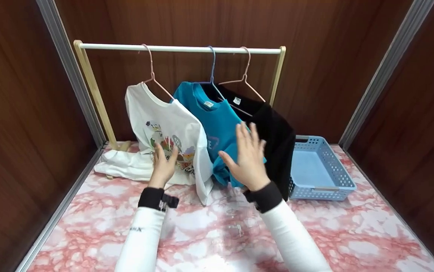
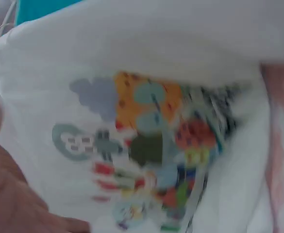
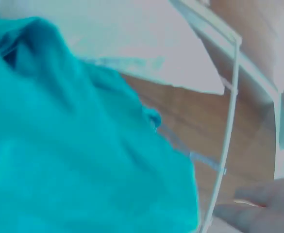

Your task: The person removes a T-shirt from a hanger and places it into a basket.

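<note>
Three tops hang on the rack: a white shirt with a cartoon print at left, a teal shirt in the middle, a black top at right. My left hand is in front of the white shirt, thumb and fingers spread apart with nothing in them. Fingers straight and spread, my right hand is raised before the teal and black tops, also holding nothing. The left wrist view has the blurred print close up. In the right wrist view, fingertips show beside the teal cloth.
A white rail on wooden posts carries a pink hanger, a blue hanger and another pink hanger. A light blue basket stands at right on the red-and-white marbled tabletop. Brown panels surround it.
</note>
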Motion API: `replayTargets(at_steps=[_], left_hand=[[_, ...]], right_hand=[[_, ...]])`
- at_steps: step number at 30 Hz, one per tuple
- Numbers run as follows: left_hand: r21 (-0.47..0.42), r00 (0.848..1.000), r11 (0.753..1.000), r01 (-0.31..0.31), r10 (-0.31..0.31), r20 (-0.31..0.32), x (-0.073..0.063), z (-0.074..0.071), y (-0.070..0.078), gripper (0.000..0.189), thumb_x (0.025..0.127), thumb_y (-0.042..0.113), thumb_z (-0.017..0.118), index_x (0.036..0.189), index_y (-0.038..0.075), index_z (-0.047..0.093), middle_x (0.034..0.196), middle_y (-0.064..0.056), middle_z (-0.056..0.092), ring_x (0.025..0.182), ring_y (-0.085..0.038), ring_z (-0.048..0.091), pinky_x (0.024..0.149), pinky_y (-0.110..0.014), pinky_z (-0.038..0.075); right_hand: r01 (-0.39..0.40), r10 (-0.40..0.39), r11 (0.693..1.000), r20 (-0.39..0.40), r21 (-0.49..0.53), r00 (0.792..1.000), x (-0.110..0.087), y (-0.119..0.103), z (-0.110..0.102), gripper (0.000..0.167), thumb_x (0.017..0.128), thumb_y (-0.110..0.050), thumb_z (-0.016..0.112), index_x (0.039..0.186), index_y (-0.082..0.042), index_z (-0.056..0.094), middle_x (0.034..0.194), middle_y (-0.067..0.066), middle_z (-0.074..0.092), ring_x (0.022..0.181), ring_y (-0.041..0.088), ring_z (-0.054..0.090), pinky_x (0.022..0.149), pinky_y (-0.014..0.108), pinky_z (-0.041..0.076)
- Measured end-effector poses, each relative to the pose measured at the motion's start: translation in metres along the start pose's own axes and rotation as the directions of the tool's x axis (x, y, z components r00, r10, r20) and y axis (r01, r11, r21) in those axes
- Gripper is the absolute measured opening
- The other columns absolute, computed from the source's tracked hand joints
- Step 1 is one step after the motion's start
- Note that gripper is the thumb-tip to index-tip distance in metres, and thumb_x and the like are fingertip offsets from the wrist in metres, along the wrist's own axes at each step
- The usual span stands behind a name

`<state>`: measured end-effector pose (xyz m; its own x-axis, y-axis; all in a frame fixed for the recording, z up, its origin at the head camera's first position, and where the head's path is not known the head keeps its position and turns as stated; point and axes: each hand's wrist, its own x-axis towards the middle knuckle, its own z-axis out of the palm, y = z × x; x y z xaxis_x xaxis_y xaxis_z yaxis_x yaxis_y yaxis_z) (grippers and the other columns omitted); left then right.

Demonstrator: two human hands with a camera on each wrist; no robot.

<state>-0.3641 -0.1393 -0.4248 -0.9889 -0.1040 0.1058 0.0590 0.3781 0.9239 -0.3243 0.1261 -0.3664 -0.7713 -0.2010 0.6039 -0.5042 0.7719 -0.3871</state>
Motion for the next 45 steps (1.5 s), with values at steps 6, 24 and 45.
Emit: replayTargets(at_steps=[6, 24, 45], left_hand=[[-0.446, 0.997, 0.892, 0.067, -0.071, 0.008, 0.027, 0.003, 0.015, 0.076, 0.109, 0.056, 0.022, 0.164, 0.011, -0.006, 0.173, -0.006, -0.012, 0.161, -0.028, -0.009, 0.132, -0.047, -0.003], [-0.908, 0.988, 0.400, 0.121, 0.041, 0.150, 0.058, -0.001, 0.051, 0.072, 0.108, 0.058, 0.006, 0.166, 0.017, -0.002, 0.174, -0.005, 0.013, 0.162, -0.020, 0.013, 0.133, -0.040, 0.008], [-0.915, 0.984, 0.404, -0.009, 0.167, 0.064, 0.035, -0.001, 0.079, 0.060, 0.113, 0.037, 0.010, 0.165, 0.007, 0.006, 0.172, -0.014, 0.016, 0.161, -0.028, 0.018, 0.132, -0.042, 0.013]], right_hand=[[0.113, -0.118, 0.965, 0.006, 0.235, 0.993, 0.033, -0.017, 0.021, 0.072, 0.104, -0.026, 0.062, 0.160, 0.001, 0.026, 0.167, 0.020, 0.029, 0.157, 0.038, 0.026, 0.126, 0.065, 0.019], [-0.137, 0.017, 0.889, 0.268, 0.436, 0.963, 0.098, -0.051, 0.058, 0.043, 0.113, -0.019, 0.040, 0.153, -0.004, 0.045, 0.152, 0.018, 0.054, 0.137, 0.032, 0.056, 0.116, 0.044, 0.046], [-0.089, 0.030, 0.882, 0.132, 0.463, 0.991, 0.098, -0.045, 0.034, 0.031, 0.111, -0.015, 0.043, 0.131, -0.002, 0.063, 0.122, 0.019, 0.070, 0.100, 0.030, 0.068, 0.086, 0.041, 0.056]])
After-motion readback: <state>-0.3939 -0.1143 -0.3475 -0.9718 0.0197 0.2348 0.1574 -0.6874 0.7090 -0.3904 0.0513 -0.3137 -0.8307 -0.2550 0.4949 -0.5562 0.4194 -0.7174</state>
